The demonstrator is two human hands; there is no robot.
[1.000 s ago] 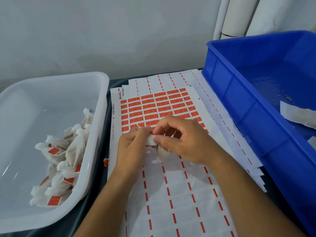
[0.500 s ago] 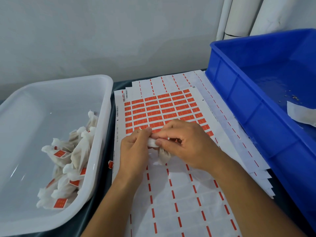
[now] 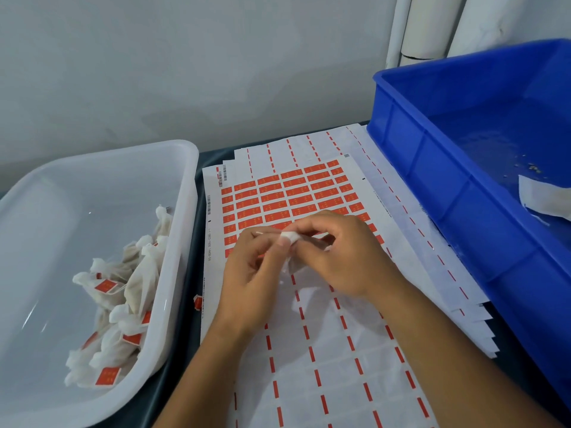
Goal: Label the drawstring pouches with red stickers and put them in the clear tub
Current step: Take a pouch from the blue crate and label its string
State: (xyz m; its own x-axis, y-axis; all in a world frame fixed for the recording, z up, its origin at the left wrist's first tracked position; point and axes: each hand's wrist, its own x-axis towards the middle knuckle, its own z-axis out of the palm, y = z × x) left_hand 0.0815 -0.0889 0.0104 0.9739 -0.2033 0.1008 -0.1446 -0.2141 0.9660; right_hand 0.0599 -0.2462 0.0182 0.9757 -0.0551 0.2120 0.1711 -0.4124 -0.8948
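At the centre of the view both hands meet over the sticker sheet (image 3: 287,199), which lies flat on the dark worktop (image 3: 185,350) with its rows of red stickers (image 3: 273,206) filling the upper part and only peeled backing with short red dashes below. The left hand (image 3: 253,273) comes in from about 7 o'clock and the right hand (image 3: 336,254) from about 4 o'clock; their fingertips close together on a small white drawstring pouch (image 3: 292,242) held just above the sheet. The left grip is a thumb-and-finger pinch on the pouch's bunched white top, while the right grip has its fingers curled over the same pouch from the other side, so most of the pouch body is hidden and only a crumpled white patch shows below the fingers. Whether a sticker is already on this pouch cannot be told. At 9 o'clock sits the clear tub (image 3: 182,211), its near right wall just beside the edge of the sheet; a heap of labelled pouches (image 3: 123,304) lies against that wall inside it, several showing a red sticker. A single red scrap (image 3: 197,302) lies on the worktop between the tub and the sheet. At 2 o'clock a blue crate (image 3: 432,168) stands on the worktop over the right edge of a fanned stack of spent backing sheets (image 3: 448,273), with a white pouch-like piece (image 3: 540,199) lying inside it near the frame's right edge. White pipes (image 3: 426,26) rise against the wall at 1 o'clock.
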